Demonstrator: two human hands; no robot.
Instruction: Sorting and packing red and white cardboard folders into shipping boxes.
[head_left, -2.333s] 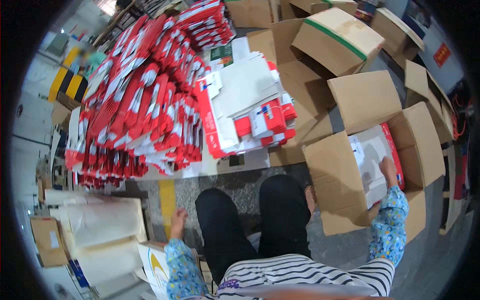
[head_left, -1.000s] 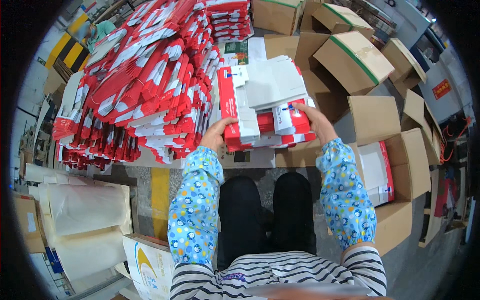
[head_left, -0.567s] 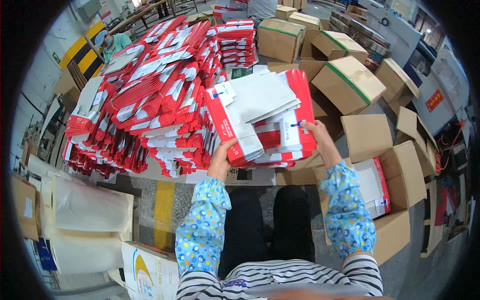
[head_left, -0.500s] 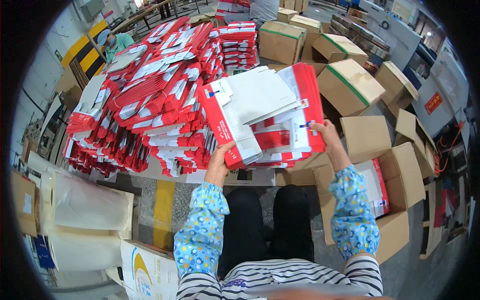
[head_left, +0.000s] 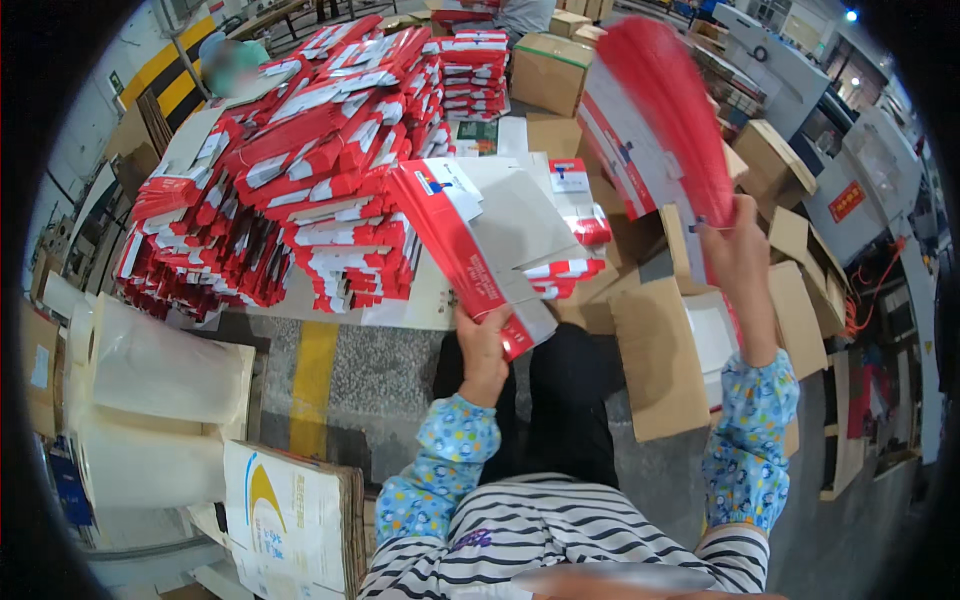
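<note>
While the right grip (head_left: pixel 738 240) was closed on the edge of a raised bundle of flat red-and-white cartons (head_left: pixel 655 125) near its lower end, nearly all of that bundle lay beyond and to the left of the fingers, its long axis slanting from far left to near right, its far part blurred. The open box (head_left: pixel 652 358) stood on the near side of the bundle, just left of the right forearm, so the right hand was much the closer one — its upright flaps were the edges to pass, and white-and-red pieces (head_left: pixel 708 335) already lay inside. The left grip (head_left: pixel 485 352) was pinched on the near end of a lower bundle (head_left: pixel 450 245), thumb uppermost, that bundle slanting away to the far left. Beyond it lay smaller folded pieces (head_left: pixel 572 178); farther left, the tall heap (head_left: pixel 320 175) hemmed in the left side. Room for moving showed over the gray floor (head_left: pixel 390 352) left of the knees — and between the two bundles, where a narrower gap opened.
</note>
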